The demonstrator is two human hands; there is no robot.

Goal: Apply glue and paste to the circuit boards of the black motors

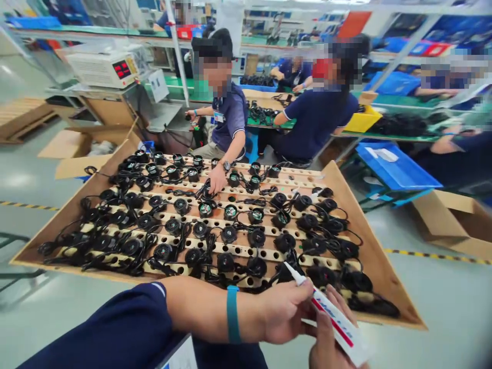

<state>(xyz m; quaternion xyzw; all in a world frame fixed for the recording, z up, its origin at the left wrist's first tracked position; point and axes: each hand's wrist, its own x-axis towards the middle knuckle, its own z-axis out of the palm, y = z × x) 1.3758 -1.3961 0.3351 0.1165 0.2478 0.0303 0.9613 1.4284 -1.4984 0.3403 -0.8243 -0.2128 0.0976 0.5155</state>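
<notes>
Grasping a white tube [340,324] in left hand [285,313] and right hand [329,342], seemingly readying its nozzle [294,273], probably needing steady aim next

Left forearm [200,307]: stretched rightward along the near edge of the wooden tray [77,270], bare beyond its sleeve [115,318]
Left wrist [253,315]: held nearly in line with the forearm, a teal band [232,314] around the arm just behind it
Left hand [286,310]: lay over the near edge, right of its middle, fingers curled and thumb pressed forward in a pinching grip
Right hand [330,338]: rose from below the near edge, toward the near right corner, thumb upright, fingers bent opposite it in a closed grip
Both hands: worked close together, thumbs near each other
</notes>
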